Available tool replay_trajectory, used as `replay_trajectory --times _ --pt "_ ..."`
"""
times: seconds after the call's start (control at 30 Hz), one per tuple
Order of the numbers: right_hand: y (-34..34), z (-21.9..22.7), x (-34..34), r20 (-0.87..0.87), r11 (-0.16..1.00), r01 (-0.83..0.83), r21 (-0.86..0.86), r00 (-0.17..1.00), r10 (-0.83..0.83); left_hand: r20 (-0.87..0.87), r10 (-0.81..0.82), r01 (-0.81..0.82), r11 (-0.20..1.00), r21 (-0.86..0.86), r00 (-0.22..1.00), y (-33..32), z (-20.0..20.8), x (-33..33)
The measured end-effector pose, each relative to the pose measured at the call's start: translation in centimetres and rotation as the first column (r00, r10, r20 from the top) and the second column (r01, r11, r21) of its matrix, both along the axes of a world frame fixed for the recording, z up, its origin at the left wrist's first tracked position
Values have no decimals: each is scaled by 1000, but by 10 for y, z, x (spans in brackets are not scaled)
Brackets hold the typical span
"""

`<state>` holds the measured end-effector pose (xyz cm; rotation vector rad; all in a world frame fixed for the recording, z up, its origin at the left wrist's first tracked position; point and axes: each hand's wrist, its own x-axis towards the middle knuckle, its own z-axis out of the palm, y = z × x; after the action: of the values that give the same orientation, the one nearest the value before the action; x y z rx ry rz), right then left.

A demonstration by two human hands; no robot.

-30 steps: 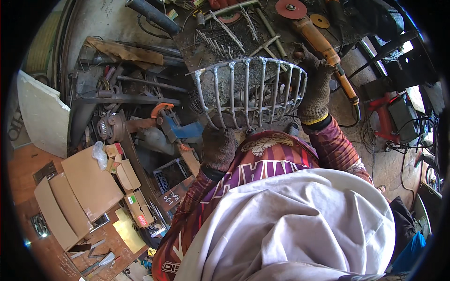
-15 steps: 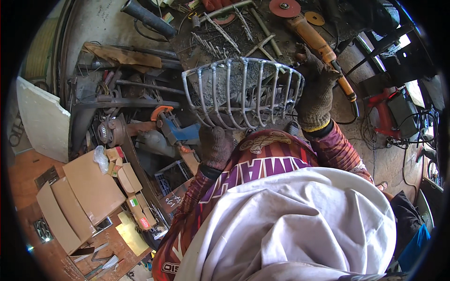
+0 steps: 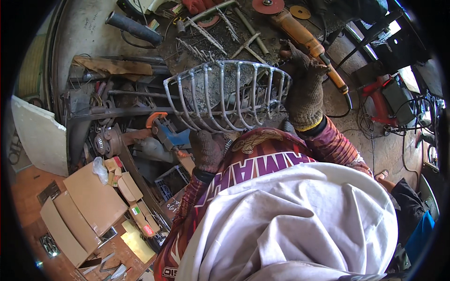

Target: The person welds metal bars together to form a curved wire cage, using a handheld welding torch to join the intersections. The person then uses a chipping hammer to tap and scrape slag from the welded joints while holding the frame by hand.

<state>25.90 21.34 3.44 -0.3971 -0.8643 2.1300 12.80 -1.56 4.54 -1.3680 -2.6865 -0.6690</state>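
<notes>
A curved, bare-metal rack (image 3: 238,89) of parallel bars stands tilted in front of my body. My left hand (image 3: 206,151), in a dark knitted glove, is closed at its lower left edge; the fingertips are partly hidden. Beside the rack's right end is my right hand (image 3: 304,96), in a brown glove with a yellow cuff edge, its fingers apart. Just past that hand lies an orange angle grinder (image 3: 296,32) with a reddish disc, its rear end close to my thumb. I cannot tell whether the glove touches the rack.
Behind the rack, a dark worktop carries welded metal rods (image 3: 205,35) and a loose disc (image 3: 300,12). To the left are a blue tool (image 3: 172,136), steel bars (image 3: 131,113) and cardboard boxes (image 3: 91,199). Cables and a red-framed machine (image 3: 380,100) stand on the right.
The whole view has shifted, so most things appear farther left. Both hands keep nearly the same places by the rack. My right hand's fingers still point away from me.
</notes>
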Motion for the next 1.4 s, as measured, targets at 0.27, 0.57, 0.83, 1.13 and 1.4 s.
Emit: replay_trajectory --times 0.27,0.57,0.83,1.13,1.4 --pt "3 -2 -5 68 995 72 70 995 -77 50 -31 26 996 83 998 17 14 3" --pt "3 -6 -9 232 968 9 251 970 -69 823 -152 -426 796 431 548 22 -2 -7" --pt "3 28 -15 52 961 -218 170 976 212 827 -562 -752 541 377 10 33 5 -12" --pt "10 41 -15 -73 966 -194 173 975 209 735 -672 -789 501 356 -95 37 5 -17" --pt "19 23 -5 -41 975 -156 157 986 164 383 -58 -99 920 379 922 26 4 -10"
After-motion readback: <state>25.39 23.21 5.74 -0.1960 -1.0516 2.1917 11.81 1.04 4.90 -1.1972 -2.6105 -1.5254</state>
